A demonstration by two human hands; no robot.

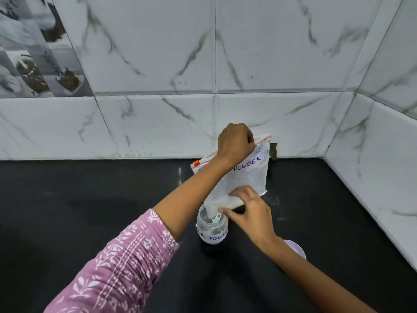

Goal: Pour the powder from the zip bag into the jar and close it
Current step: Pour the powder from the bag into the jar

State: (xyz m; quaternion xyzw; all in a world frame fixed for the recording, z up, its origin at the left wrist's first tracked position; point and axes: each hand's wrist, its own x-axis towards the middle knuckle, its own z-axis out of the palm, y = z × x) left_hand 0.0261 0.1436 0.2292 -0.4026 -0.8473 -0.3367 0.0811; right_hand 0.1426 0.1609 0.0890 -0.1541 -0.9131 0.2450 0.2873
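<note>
A clear zip bag [247, 177] labelled POWDER, with a red zip strip along its top, hangs over an open glass jar [212, 229]. My left hand [235, 145] grips the bag's top edge near the zip. My right hand [248, 208] pinches the bag's lower corner, which dips into the jar's mouth. White powder sits bunched in that lower corner. The jar stands on the black counter [90, 211] and carries a white handwritten label. A small pale scoop-like item shows inside the jar.
A white round lid [296, 248] lies on the counter to the right of the jar, partly hidden by my right forearm. Marble-patterned tiled walls [158, 123] close the back and right side. The counter stretches away to the left.
</note>
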